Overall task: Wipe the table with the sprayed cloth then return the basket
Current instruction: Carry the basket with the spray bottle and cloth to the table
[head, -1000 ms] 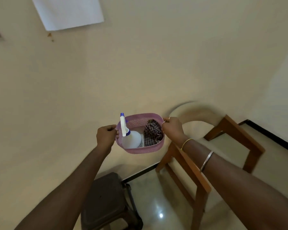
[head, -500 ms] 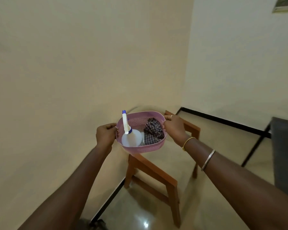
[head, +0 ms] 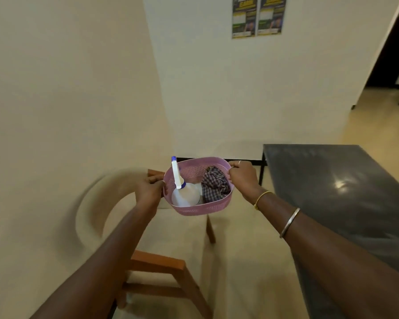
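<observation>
I carry a pink perforated basket [head: 202, 208] in front of me at chest height. My left hand [head: 149, 189] grips its left rim and my right hand [head: 242, 177] grips its right rim. Inside stand a white spray bottle [head: 184, 196] with a blue-tipped nozzle and, to its right, a crumpled checked cloth [head: 215, 185]. The dark grey table [head: 346, 192] fills the right side, its near-left corner just beyond my right hand.
A wooden chair with a cream cushion and curved back [head: 161, 265] stands below the basket, against the left wall. Two posters [head: 257, 16] hang on the far wall. A dark doorway [head: 392, 49] opens at the upper right.
My view has swung to the right across the room: the wall corner and chair slid left and the grey table has come into view. Both hands keep the same hold on the basket.
</observation>
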